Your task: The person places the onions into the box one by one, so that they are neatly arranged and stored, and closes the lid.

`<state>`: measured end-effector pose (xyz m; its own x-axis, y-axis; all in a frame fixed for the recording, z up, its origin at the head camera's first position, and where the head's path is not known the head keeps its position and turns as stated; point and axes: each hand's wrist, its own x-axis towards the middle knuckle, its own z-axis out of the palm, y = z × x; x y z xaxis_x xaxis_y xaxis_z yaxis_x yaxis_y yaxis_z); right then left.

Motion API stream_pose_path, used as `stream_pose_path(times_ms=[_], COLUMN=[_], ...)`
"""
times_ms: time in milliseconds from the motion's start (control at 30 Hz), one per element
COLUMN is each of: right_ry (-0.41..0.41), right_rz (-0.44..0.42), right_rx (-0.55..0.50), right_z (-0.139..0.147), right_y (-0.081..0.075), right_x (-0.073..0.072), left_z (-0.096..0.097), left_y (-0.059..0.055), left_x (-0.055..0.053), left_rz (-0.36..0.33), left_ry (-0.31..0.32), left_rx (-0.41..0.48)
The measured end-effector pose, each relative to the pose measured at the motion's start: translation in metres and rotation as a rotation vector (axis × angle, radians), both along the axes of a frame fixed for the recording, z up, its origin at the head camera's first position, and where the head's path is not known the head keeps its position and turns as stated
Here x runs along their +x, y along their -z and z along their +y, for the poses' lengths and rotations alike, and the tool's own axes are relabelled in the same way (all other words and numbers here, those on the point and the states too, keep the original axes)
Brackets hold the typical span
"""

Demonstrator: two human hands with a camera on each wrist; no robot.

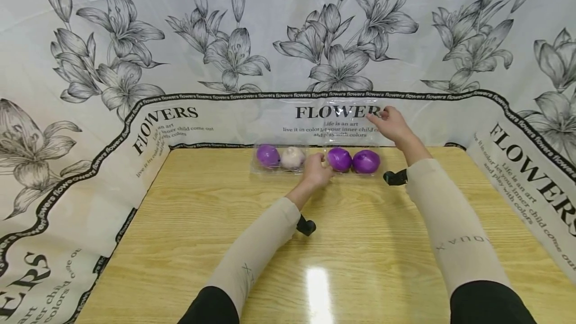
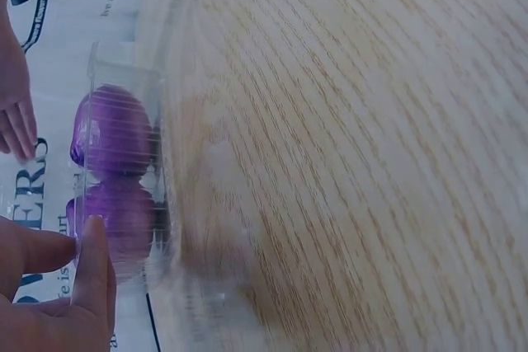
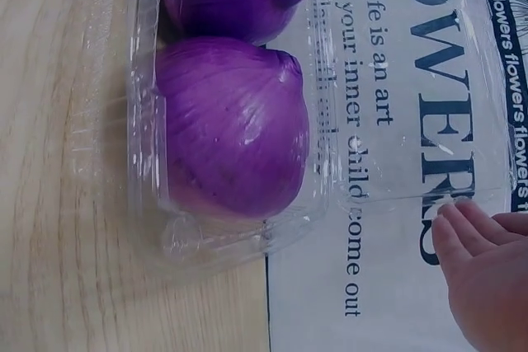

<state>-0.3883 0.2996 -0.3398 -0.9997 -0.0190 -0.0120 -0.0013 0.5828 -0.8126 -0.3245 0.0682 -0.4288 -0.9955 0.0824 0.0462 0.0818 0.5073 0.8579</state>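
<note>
A clear plastic clamshell box (image 3: 144, 133) stands against the back wall with its see-through lid (image 1: 346, 109) raised upright. Inside it lie two purple onions, one on the left (image 1: 339, 159) and one on the right (image 1: 366, 162). My left hand (image 1: 317, 171) pinches the box's rim at its left end between thumb and forefinger, as the left wrist view shows. Beside the lid's right edge is my right hand (image 1: 394, 125), its fingers fairly straight and the fingertips right at that edge.
Just left of my left hand sits a second clear box (image 1: 254, 165), holding a purple onion (image 1: 268, 156) and a whitish bulb (image 1: 292, 157). The wooden table (image 1: 202, 224) meets a flower-printed cloth (image 1: 238, 124) close behind both boxes.
</note>
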Motion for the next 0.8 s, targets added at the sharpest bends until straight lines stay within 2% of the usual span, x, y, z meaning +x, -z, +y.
stream_pose_path(times_ms=[267, 600, 800], right_ry=[0.015, -0.002, 0.022], right_rz=[0.044, 0.09, 0.111], right_rx=[-0.032, -0.067, -0.042], right_z=[0.01, 0.015, 0.017], right_y=[-0.002, -0.001, 0.001], right_x=[0.005, 0.012, 0.02], left_z=[0.0, 0.0, 0.001], left_y=[-0.001, 0.001, -0.001], left_x=[-0.001, -0.005, -0.005], left_rz=[-0.026, 0.028, 0.032], left_ry=[-0.006, 0.016, 0.009], left_rx=[0.035, -0.029, -0.017])
